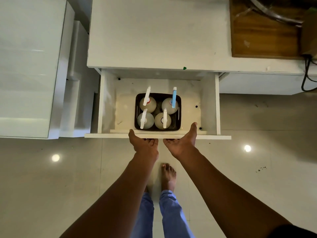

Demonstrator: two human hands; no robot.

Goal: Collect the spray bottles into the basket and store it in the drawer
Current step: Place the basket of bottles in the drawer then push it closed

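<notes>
The white drawer [208, 103] stands pulled out below the counter. Inside it sits a dark basket [159, 95] holding several upright spray bottles. One bottle has a blue spray head [174, 98]; the others, such as the front one [162, 120], have white heads. My left hand [145, 145] and my right hand [180, 143] are side by side at the drawer front [106, 135]. Each thumb lies over the top edge, and the curled fingers are against the front face. Neither hand touches the basket.
A white countertop [154, 31] spans above the drawer, with a wooden board [262, 36] at its right. A white appliance [29, 66] stands to the left. A black cable [307, 74] hangs at the right. My bare foot [169, 176] is on the tiled floor.
</notes>
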